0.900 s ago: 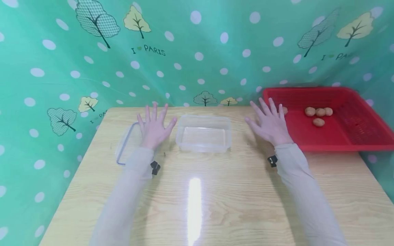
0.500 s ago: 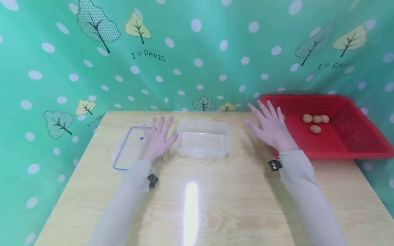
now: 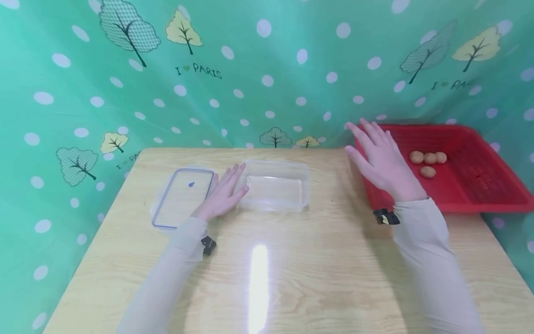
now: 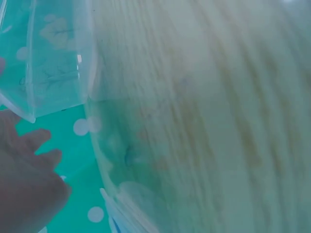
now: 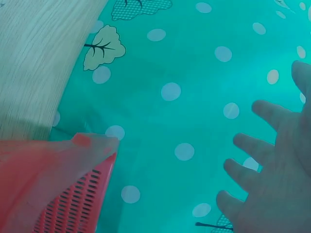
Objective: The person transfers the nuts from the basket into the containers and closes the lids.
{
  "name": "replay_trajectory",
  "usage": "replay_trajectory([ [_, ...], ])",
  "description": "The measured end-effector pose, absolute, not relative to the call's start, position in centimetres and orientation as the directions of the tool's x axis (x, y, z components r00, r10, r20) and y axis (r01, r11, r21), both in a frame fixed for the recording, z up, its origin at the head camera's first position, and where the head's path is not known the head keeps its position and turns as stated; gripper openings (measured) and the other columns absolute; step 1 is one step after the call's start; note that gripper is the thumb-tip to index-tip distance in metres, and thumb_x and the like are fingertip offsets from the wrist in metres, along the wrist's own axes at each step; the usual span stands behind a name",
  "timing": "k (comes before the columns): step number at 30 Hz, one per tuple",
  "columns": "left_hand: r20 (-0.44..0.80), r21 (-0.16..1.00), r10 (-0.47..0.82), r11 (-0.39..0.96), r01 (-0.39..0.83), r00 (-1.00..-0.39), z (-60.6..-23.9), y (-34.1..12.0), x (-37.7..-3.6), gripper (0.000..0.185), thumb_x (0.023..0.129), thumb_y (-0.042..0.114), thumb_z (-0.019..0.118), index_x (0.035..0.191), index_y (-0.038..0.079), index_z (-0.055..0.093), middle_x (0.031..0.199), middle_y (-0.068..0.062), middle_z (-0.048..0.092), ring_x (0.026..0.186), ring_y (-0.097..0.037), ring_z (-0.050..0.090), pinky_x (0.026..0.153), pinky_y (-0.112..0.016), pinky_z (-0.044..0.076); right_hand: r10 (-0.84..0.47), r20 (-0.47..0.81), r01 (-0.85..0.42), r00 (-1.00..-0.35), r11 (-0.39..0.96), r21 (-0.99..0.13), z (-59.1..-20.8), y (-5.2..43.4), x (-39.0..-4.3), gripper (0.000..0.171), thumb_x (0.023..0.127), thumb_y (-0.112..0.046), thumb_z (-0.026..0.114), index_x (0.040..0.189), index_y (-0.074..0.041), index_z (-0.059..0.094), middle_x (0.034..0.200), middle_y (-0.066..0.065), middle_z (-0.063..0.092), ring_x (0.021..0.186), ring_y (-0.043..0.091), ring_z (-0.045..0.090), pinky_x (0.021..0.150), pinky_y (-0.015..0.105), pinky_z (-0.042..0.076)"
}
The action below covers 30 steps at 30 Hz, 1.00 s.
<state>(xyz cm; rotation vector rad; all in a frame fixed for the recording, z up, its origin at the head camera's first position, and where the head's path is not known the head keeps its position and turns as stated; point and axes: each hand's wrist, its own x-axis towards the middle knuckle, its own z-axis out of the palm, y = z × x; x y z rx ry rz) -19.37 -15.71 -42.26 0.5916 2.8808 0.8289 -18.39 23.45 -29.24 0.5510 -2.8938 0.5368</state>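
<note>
A clear plastic container [image 3: 275, 187] sits open on the wooden table [image 3: 292, 269], its clear lid [image 3: 182, 198] with a blue seal lying flat to the left. My left hand [image 3: 225, 192] lies between them with straight fingers, its fingertips against the container's left wall [image 4: 53, 63]. My right hand [image 3: 381, 157] hovers open over the near left corner of the red basket [image 3: 479, 190], holding nothing. Several small brown round items [image 3: 427, 161] lie inside the basket. In the right wrist view the spread fingers [image 5: 262, 165] show above the basket's corner [image 5: 73, 179].
A green dotted cloth with tree prints [image 3: 267, 69] hangs behind and around the table. The basket overhangs the table's right edge. Bare wood with a light glare [image 3: 258, 278] spreads across the near half.
My right hand has risen and moved right, from beside the basket to over its corner. My left hand has slid right off the lid to the container's side.
</note>
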Motion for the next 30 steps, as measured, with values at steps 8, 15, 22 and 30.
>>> replay_trajectory([
  [8, -0.026, 0.693, 0.440, 0.655, 0.301, -0.897, -42.6, -15.7, -19.4, 0.080, 0.101, 0.042, 0.044, 0.155, 0.016, -0.009, 0.160, -0.004, -0.004, 0.145, -0.031, 0.008, 0.115, -0.051, -0.003, -0.353, 0.216, -0.409, -0.910, 0.851, -0.330, -29.2, 24.1, -18.5, 0.065, 0.100, -0.041, 0.044, 0.156, -0.019, 0.020, 0.159, 0.017, 0.013, 0.144, 0.035, 0.009, 0.115, 0.056, 0.001],
  [15, 0.015, 0.746, 0.440, 0.593, 0.303, -0.898, -42.6, -15.8, -19.7, 0.091, 0.094, 0.043, 0.060, 0.156, 0.010, 0.001, 0.159, -0.019, -0.002, 0.145, -0.032, 0.001, 0.115, -0.053, 0.008, -0.374, 0.226, -0.434, -0.899, 0.829, -0.353, -29.3, 24.4, -18.4, 0.063, 0.100, -0.038, 0.045, 0.155, -0.018, 0.023, 0.158, 0.016, 0.017, 0.144, 0.033, 0.012, 0.115, 0.055, 0.001],
  [22, -0.029, 0.810, 0.465, 0.529, 0.252, -0.885, -42.9, -16.1, -20.0, 0.101, 0.090, 0.041, 0.067, 0.156, 0.016, -0.005, 0.161, -0.011, -0.004, 0.141, -0.042, 0.015, 0.112, -0.056, 0.018, -0.364, 0.193, -0.411, -0.911, 0.831, -0.374, -29.2, 24.8, -18.2, 0.064, 0.100, -0.034, 0.048, 0.156, -0.017, 0.021, 0.159, 0.016, 0.016, 0.144, 0.035, 0.012, 0.116, 0.054, 0.002],
  [30, -0.053, 0.822, 0.486, 0.517, 0.238, -0.872, -43.0, -15.7, -20.4, 0.110, 0.085, 0.044, 0.072, 0.154, 0.027, -0.012, 0.161, -0.006, 0.000, 0.141, -0.041, 0.016, 0.111, -0.055, 0.020, -0.383, 0.133, -0.401, -0.914, 0.803, -0.440, -28.1, 25.3, -17.8, 0.062, 0.101, -0.036, 0.045, 0.156, -0.018, 0.020, 0.159, 0.013, 0.013, 0.144, 0.034, 0.011, 0.111, 0.063, 0.015],
])
